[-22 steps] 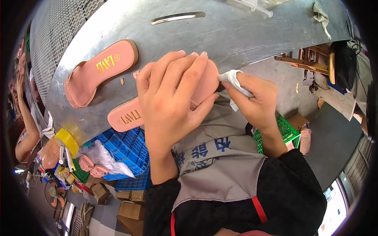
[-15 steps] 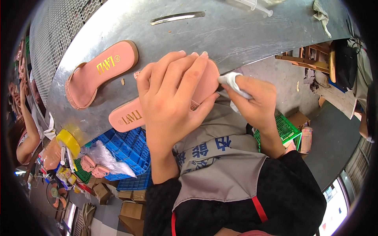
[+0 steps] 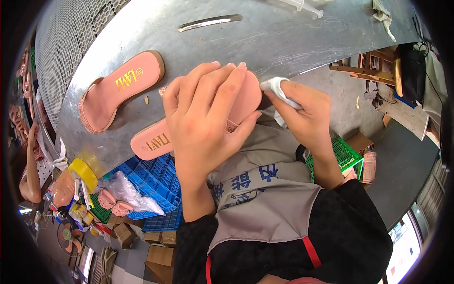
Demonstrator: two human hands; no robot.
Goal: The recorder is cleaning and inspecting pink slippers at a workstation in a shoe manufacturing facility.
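Note:
A pink slide sandal (image 3: 249, 94) lies across the near edge of the metal table, its strap mostly hidden under my left hand (image 3: 203, 109). That hand is laid over the sandal and grips it, thumb on the near side and fingers across the far side. At the sandal's right end, my right hand (image 3: 307, 111) pinches a white cloth (image 3: 280, 89) against its rim. The matching pink sandal (image 3: 135, 75) rests sole-down to the left, with a glittery strap and gold lettering on the insole; neither hand touches it.
Farther back on the metal table (image 3: 265, 45) are a curved metal strip (image 3: 210, 22), a clear plastic syringe (image 3: 307, 8) and a crumpled white rag (image 3: 384, 20). Yellow tape (image 3: 83, 174) sits at the left edge. Blue crates (image 3: 151, 182) stand below; another person's arm (image 3: 31, 170) shows far left.
The white cloth and my right hand have shifted slightly up along the sandal's right end. My left hand keeps its hold. At the far left, the other person's arm has moved.

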